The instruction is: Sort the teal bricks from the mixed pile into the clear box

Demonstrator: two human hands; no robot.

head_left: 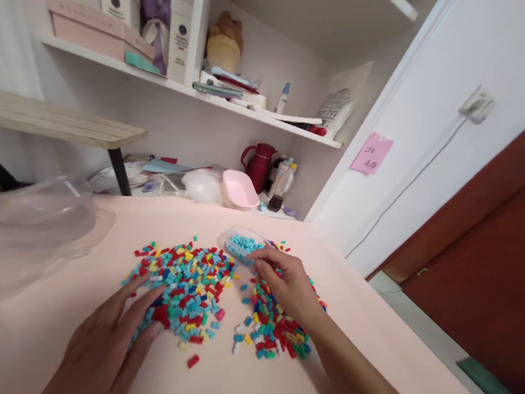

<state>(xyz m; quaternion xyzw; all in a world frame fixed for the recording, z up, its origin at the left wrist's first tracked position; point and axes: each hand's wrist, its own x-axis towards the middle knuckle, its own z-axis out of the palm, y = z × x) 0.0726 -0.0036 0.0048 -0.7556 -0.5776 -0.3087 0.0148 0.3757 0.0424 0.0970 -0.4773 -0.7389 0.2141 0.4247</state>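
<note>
Small toy building bricks in mixed colours lie in two heaps on the pale pink tabletop. My left hand [109, 340] rests at the near left edge of the larger brick heap [191, 276], its fingers apart and touching bricks. Beyond the heaps stands a small clear plastic box [239, 256] holding light blue bricks [244, 243]. My right hand [287, 279] hovers over the right brick heap [274, 327], fingertips at the near right rim of the box. Its thumb and fingers are drawn together; what they may hold is hidden. A single red brick [193, 361] lies nearest me.
Large clear plastic containers [44, 215] stand at the left. At the back are a pink tub [240, 190], a dark red jug [260, 165] and bottles [282, 185]. A wooden stand [58, 119] rises at left; a loaded shelf [131, 66] runs above.
</note>
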